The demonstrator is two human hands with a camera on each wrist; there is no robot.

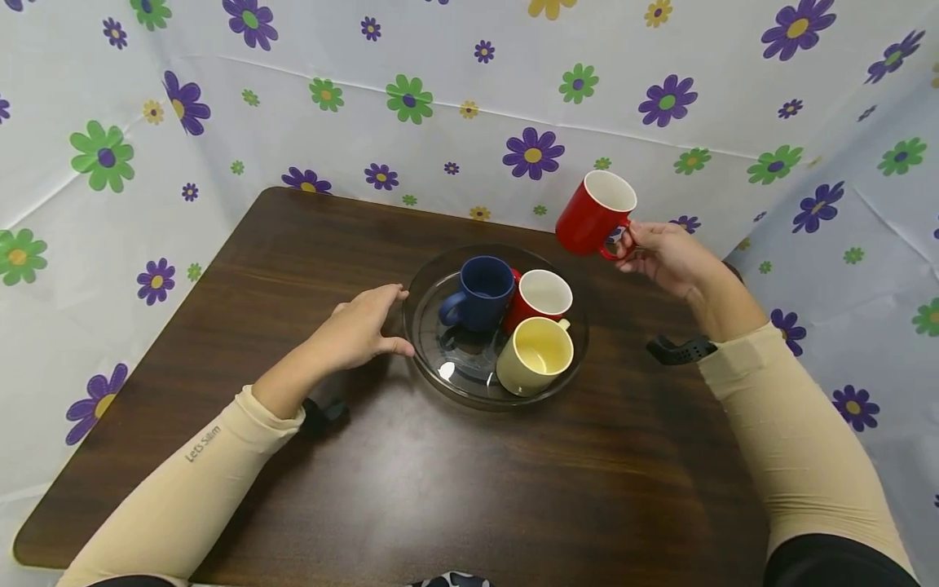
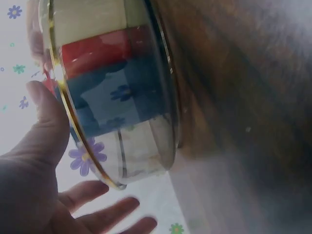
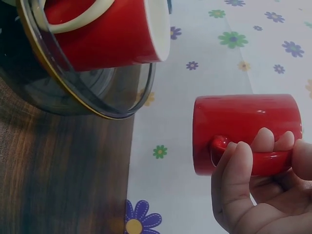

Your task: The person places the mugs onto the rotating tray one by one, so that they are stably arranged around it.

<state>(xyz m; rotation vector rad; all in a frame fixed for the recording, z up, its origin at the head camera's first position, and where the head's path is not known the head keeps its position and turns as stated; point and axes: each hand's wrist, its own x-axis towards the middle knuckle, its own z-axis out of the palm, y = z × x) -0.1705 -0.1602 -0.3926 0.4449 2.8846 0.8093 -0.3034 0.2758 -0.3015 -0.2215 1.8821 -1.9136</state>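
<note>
A red mug [image 1: 587,218] with a white inside is held by its handle in my right hand [image 1: 671,257], raised above the table's back right part and tilted. In the right wrist view, fingers curl through the handle of that mug [image 3: 243,122]. My left hand [image 1: 359,330] is spread at the left rim of a round clear glass dish [image 1: 458,383], thumb and fingers apart. Inside the dish stand a blue mug [image 1: 480,297], a second red mug [image 1: 543,293] partly hidden, and a yellow mug [image 1: 535,359] at the front right.
The dish stands on a dark brown wooden table [image 1: 411,489]. A white flowered sheet [image 1: 440,81] hangs behind the table and along its sides. Dark wrist straps [image 1: 678,350] show at both sleeves.
</note>
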